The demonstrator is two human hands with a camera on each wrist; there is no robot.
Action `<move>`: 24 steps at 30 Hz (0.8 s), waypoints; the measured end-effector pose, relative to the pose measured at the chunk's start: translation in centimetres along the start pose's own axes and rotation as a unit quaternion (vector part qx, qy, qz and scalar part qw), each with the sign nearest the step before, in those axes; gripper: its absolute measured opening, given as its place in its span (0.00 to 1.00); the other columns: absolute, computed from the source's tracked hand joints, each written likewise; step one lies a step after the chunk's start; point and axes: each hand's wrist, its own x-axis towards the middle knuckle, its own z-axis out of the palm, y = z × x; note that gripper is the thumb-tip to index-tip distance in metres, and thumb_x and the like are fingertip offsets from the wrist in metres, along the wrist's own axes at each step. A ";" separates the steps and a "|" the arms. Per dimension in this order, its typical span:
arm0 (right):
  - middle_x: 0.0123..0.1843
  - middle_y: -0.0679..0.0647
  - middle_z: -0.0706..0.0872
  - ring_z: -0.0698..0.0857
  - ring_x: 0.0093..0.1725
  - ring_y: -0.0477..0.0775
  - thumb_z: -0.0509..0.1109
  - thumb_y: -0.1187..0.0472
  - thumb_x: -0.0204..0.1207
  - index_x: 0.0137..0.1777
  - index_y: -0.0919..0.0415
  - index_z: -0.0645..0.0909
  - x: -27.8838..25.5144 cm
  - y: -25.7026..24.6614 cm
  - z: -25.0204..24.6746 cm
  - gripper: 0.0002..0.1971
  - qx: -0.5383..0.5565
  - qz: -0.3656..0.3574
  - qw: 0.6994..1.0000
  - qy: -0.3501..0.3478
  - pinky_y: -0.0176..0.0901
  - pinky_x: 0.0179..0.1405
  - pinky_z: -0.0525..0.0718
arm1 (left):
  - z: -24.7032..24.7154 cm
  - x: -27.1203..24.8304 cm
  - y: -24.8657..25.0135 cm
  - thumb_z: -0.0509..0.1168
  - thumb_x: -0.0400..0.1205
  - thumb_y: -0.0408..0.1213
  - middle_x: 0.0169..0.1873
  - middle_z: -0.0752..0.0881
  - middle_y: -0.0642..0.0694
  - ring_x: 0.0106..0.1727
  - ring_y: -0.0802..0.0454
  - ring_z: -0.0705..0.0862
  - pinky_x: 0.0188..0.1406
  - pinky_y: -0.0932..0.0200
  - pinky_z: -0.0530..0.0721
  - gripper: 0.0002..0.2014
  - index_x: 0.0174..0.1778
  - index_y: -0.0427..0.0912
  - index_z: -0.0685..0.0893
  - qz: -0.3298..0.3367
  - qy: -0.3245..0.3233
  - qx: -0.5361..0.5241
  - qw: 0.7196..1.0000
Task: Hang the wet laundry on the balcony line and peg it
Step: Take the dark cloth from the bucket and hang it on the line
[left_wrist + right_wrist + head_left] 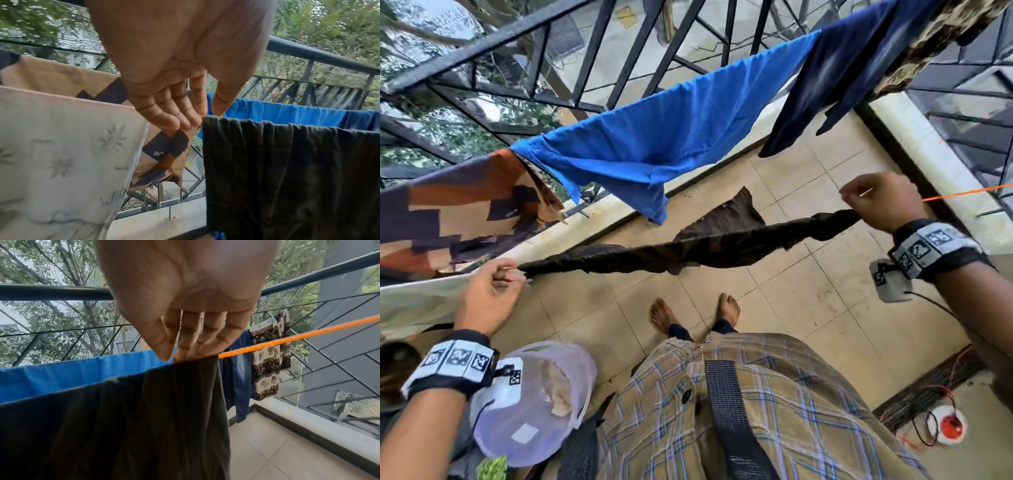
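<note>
A dark, crumpled cloth [688,253] is draping over the twisted orange line [287,340]; left hand [489,294] and right hand [880,202] are pinching its ends, each grip closed on fabric.

Head view looks down; wrist views close, sharing the dark garment [688,251].

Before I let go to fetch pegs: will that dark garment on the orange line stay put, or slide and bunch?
Probably floppy: the dark garment hangs in soft folds over the orange line. It may slide, since no peg shows on it. Left hand and right hand pinch its ends, which are bunched along the top edge.
</note>
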 end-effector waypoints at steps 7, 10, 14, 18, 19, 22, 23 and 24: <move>0.36 0.48 0.83 0.85 0.44 0.60 0.72 0.45 0.73 0.44 0.52 0.86 -4.4 2.2 2.6 0.11 0.049 0.107 0.989 0.089 0.47 0.40 0.78 | 0.4 0.2 3.3 0.64 0.78 0.54 0.39 0.87 0.38 0.49 0.31 0.85 0.53 0.42 0.81 0.19 0.49 0.43 0.90 -0.027 0.007 0.129 0.991; 0.39 0.45 0.86 0.87 0.49 0.58 0.70 0.35 0.71 0.49 0.49 0.84 -5.1 2.8 4.0 0.19 0.076 0.168 0.982 0.051 0.49 0.49 0.83 | 0.7 -0.3 4.8 0.68 0.81 0.46 0.37 0.85 0.36 0.51 0.28 0.85 0.51 0.44 0.80 0.12 0.45 0.40 0.91 -0.038 0.013 0.165 0.985; 0.40 0.47 0.91 0.90 0.45 0.57 0.69 0.22 0.61 0.48 0.44 0.83 -3.9 4.0 5.9 0.28 0.208 0.192 0.959 0.030 0.61 0.50 0.88 | 0.9 0.0 4.8 0.67 0.82 0.34 0.41 0.86 0.32 0.52 0.27 0.84 0.53 0.43 0.80 0.06 0.44 0.40 0.90 -0.041 0.014 0.170 0.985; 0.37 0.51 0.89 0.91 0.44 0.60 0.72 0.31 0.63 0.36 0.40 0.81 -2.6 6.3 7.5 0.15 0.304 0.176 0.934 0.066 0.70 0.46 0.87 | 0.4 -0.5 4.7 0.62 0.81 0.32 0.48 0.86 0.29 0.53 0.28 0.83 0.54 0.39 0.80 0.08 0.45 0.39 0.87 -0.008 0.072 0.158 0.985; 0.37 0.52 0.89 0.91 0.44 0.61 0.72 0.34 0.64 0.35 0.39 0.81 -2.7 5.6 6.9 0.12 0.316 0.180 0.929 0.074 0.70 0.46 0.88 | 0.1 -0.6 4.4 0.61 0.81 0.36 0.49 0.86 0.30 0.53 0.29 0.83 0.54 0.38 0.81 0.09 0.47 0.39 0.87 -0.007 0.099 0.134 0.986; 0.34 0.53 0.88 0.89 0.42 0.62 0.74 0.43 0.63 0.30 0.40 0.83 -3.8 3.4 3.9 0.05 0.338 0.185 0.919 0.090 0.59 0.41 0.88 | -1.8 -1.0 3.1 0.57 0.82 0.45 0.48 0.84 0.31 0.51 0.30 0.82 0.53 0.37 0.80 0.14 0.48 0.41 0.83 0.005 0.166 0.074 0.983; 0.32 0.52 0.87 0.88 0.40 0.61 0.74 0.48 0.63 0.28 0.45 0.83 -4.0 3.4 3.0 0.06 0.352 0.185 0.912 0.098 0.52 0.36 0.85 | -2.5 -1.6 3.5 0.56 0.84 0.45 0.45 0.82 0.31 0.48 0.32 0.81 0.52 0.37 0.80 0.13 0.47 0.40 0.82 0.008 0.168 0.063 0.984; 0.28 0.49 0.86 0.87 0.39 0.59 0.73 0.52 0.62 0.27 0.49 0.82 -4.1 3.6 2.2 0.06 0.364 0.185 0.906 0.106 0.46 0.33 0.82 | -3.0 -1.9 3.0 0.56 0.85 0.44 0.42 0.81 0.33 0.45 0.35 0.79 0.50 0.39 0.78 0.13 0.46 0.39 0.81 0.008 0.169 0.048 0.984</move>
